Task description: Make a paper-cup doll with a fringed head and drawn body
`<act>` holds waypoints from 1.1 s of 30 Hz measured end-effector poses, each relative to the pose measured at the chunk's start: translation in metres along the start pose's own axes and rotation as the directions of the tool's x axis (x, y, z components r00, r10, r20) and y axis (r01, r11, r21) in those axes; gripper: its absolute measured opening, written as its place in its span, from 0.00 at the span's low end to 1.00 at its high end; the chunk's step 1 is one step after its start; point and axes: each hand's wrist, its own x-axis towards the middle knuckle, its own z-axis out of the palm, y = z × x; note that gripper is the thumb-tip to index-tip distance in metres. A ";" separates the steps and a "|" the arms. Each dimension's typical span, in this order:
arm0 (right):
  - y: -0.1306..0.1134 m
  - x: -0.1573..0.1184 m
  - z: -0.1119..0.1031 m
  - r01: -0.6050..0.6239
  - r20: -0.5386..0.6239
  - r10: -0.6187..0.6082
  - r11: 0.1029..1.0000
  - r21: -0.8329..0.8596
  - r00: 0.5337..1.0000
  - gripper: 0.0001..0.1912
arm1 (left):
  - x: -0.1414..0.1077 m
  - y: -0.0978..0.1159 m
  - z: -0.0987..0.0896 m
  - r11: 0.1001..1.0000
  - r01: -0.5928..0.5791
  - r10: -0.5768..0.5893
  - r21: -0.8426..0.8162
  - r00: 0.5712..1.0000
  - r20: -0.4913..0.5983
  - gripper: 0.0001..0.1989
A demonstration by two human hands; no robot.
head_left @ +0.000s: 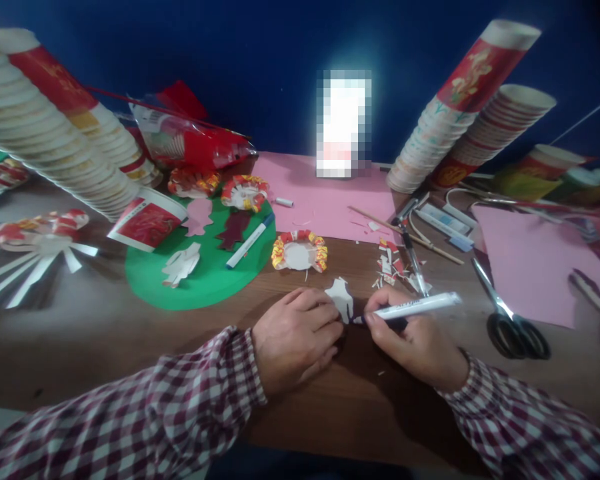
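Observation:
A small white paper cutout (341, 299) lies on the brown table in front of me. My left hand (300, 337) is closed, its curved fingers holding the cutout down at its left edge; its thumb is hidden. Pinched in my right hand (413, 340) is a white marker pen (415, 306), its dark tip touching the cutout's lower right edge. Just beyond the cutout sits a curled red, yellow and white paper-cup piece (299, 255) with a round white middle. Paper scraps (393, 263) are scattered behind my right hand.
Scissors (513, 320) with black handles lie right, near pink paper (540, 267). On the left, a green paper disc (155, 287) bears cutouts and a second marker (250, 241). Tall stacks of paper cups (430, 143) lean at right and left. A blurred bright screen (344, 123) stands at the back.

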 end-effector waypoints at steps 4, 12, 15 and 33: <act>0.001 -0.001 0.001 -0.006 0.006 0.006 1.000 0.004 1.000 0.04 | 0.000 0.000 -0.001 1.000 -0.003 0.003 0.000 1.000 -0.004 0.09; -0.002 0.001 -0.003 -0.019 -0.070 0.020 1.000 0.017 0.997 0.04 | 0.000 0.000 0.000 1.000 -0.009 0.009 0.006 1.000 -0.028 0.08; -0.002 0.001 -0.004 -0.037 -0.116 0.038 0.999 0.013 0.993 0.05 | -0.001 -0.001 0.001 1.000 -0.009 0.009 -0.009 1.000 -0.019 0.09; -0.002 -0.002 -0.002 -0.004 0.012 0.004 1.000 -0.008 1.000 0.04 | -0.001 0.000 -0.001 1.000 0.000 0.000 -0.013 1.000 -0.003 0.08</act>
